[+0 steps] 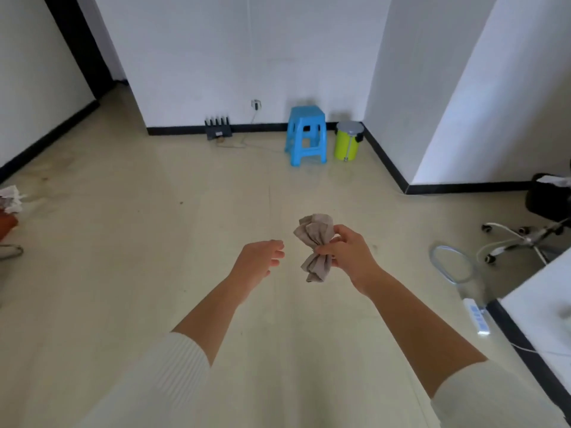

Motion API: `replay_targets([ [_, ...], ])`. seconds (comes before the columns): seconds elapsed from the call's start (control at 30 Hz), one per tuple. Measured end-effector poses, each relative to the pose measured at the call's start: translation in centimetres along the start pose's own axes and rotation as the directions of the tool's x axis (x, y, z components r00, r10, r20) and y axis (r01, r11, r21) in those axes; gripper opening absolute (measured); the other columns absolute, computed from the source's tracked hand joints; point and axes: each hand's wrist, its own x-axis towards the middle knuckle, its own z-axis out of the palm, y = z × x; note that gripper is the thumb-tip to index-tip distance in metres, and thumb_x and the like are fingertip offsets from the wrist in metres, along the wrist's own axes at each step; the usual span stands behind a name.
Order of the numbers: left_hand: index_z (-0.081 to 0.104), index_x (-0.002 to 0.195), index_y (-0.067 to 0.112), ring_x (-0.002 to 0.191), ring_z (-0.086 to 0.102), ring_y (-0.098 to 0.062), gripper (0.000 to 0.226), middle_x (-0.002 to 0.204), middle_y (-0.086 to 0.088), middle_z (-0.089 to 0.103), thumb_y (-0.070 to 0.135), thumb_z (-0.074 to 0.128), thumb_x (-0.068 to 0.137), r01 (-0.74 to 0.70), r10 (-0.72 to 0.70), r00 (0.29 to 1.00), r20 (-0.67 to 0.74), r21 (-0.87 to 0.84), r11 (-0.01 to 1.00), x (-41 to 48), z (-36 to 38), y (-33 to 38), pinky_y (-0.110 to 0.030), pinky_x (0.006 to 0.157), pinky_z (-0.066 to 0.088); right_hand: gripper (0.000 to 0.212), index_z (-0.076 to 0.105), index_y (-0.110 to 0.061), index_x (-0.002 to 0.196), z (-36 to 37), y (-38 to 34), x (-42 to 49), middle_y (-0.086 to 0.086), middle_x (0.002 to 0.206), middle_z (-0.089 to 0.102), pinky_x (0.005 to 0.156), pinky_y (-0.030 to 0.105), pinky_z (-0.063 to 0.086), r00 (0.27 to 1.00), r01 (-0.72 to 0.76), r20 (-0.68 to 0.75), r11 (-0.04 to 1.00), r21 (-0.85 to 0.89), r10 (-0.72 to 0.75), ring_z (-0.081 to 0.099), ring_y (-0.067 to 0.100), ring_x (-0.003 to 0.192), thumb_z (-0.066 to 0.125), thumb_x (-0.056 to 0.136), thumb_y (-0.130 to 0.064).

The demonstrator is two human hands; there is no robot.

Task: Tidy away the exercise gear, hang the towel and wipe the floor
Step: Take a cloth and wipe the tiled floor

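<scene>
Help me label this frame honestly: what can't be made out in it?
Head view only.
- The cloth: bunched in the right hand, whose fingers hide its middle; towel or floor rag, cannot tell.
- The orange thing and white crumpled stuff: cut off by the left edge.
- The chair: seat cut off by the right edge; mostly its wheeled base shows.
- The black pronged device at the far wall: too small to identify.

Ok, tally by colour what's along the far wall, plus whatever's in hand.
Blue: 1, plastic stool
Lime green: 1, pedal bin
Dark grey: 1, router
Beige-grey: 1, cloth in the right hand
Total: 4
</scene>
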Motion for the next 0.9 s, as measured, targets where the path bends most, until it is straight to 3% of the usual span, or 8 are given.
replay_targets([
  [0.13,0.069,0.105,0.011,0.101,0.065,-0.02,0.027,0.104,-0.006,0.072,0.031,0.058,0.09,-0.045,0.044,0.999,-0.029,-0.034,0.998,6.0,-1.2,5.2,-0.035,0.09,0.047,0.025,0.062,0.0,0.1,1.0,-5.2,8.5,0.02,0.093,0.067,0.081,0.045,0.058,0.998,0.064,-0.007,0.988,0.138,-0.064,0.069,0.036,0.086,0.069,0.077,0.003],
  [0.23,0.068,0.106,0.01,0.098,0.066,-0.022,0.031,0.102,-0.007,0.071,0.036,0.059,0.09,-0.075,0.074,0.997,-0.029,-0.037,0.996,11.9,-0.5,9.4,-0.039,0.093,0.047,0.024,0.06,0.007,0.103,0.8,-8.4,15.7,0.022,0.094,0.067,0.074,0.039,0.059,0.998,0.063,-0.005,0.964,0.259,-0.064,0.07,0.036,0.083,0.066,0.081,0.004],
  [0.33,0.068,0.099,0.015,0.093,0.068,-0.02,0.031,0.098,-0.003,0.071,0.043,0.062,0.086,-0.089,0.089,0.996,-0.028,0.011,0.996,18.9,0.7,14.1,-0.037,0.089,0.05,0.025,0.061,0.01,0.106,-0.2,-11.3,23.8,0.025,0.097,0.069,0.071,0.035,0.058,0.996,0.084,0.011,0.955,0.285,-0.091,0.071,0.031,0.081,0.065,0.083,0.0],
  [0.47,0.069,0.08,0.016,0.08,0.066,-0.017,0.011,0.081,-0.002,0.072,0.026,0.072,0.077,-0.19,0.191,0.98,-0.047,0.014,0.982,28.7,1.2,19.9,-0.039,0.083,0.052,0.025,0.065,0.003,0.107,-2.0,-14.8,34.2,0.024,0.102,0.07,0.066,0.03,0.055,0.995,0.074,0.043,0.968,0.239,-0.087,0.069,0.025,0.076,0.067,0.084,-0.007],
  [0.57,0.072,0.094,0.008,0.086,0.066,-0.017,0.016,0.096,-0.013,0.073,0.021,0.066,0.087,-0.244,0.243,0.968,-0.066,0.004,0.97,35.5,0.8,23.6,-0.026,0.074,0.047,0.027,0.063,-0.001,0.11,-2.9,-17.1,41.3,0.018,0.102,0.07,0.063,0.027,0.054,0.996,0.056,0.058,0.966,0.251,-0.073,0.069,0.022,0.075,0.068,0.085,-0.011],
  [0.7,0.065,0.105,-0.002,0.097,0.068,-0.026,0.023,0.103,-0.015,0.071,0.017,0.054,0.096,-0.304,0.302,0.949,-0.088,-0.019,0.952,45.8,-0.4,28.2,-0.036,0.088,0.052,0.037,0.06,-0.01,0.115,-3.0,-19.2,51.2,0.007,0.098,0.07,0.064,0.028,0.05,0.994,0.023,0.096,0.965,0.263,-0.05,0.066,0.02,0.08,0.071,0.082,-0.02],
  [0.8,0.063,0.11,-0.001,0.095,0.069,-0.03,0.023,0.104,-0.017,0.07,0.014,0.049,0.098,-0.333,0.327,0.941,-0.089,-0.056,0.941,54.3,-1.7,31.3,-0.034,0.083,0.058,0.033,0.064,-0.012,0.111,-2.2,-20.7,59.0,0.001,0.09,0.066,0.069,0.028,0.046,0.987,0.004,0.158,0.975,0.224,-0.04,0.056,0.014,0.074,0.072,0.081,-0.023],
  [0.9,0.063,0.109,0.0,0.094,0.068,-0.031,0.023,0.104,-0.018,0.069,0.014,0.049,0.099,-0.328,0.318,0.942,-0.109,-0.085,0.941,62.8,-3.4,34.8,-0.036,0.081,0.058,0.034,0.069,-0.011,0.109,-1.0,-22.8,67.0,0.0,0.097,0.071,0.079,0.029,0.044,0.984,0.039,0.164,0.985,0.169,-0.067,0.059,0.015,0.086,0.072,0.08,-0.029],
])
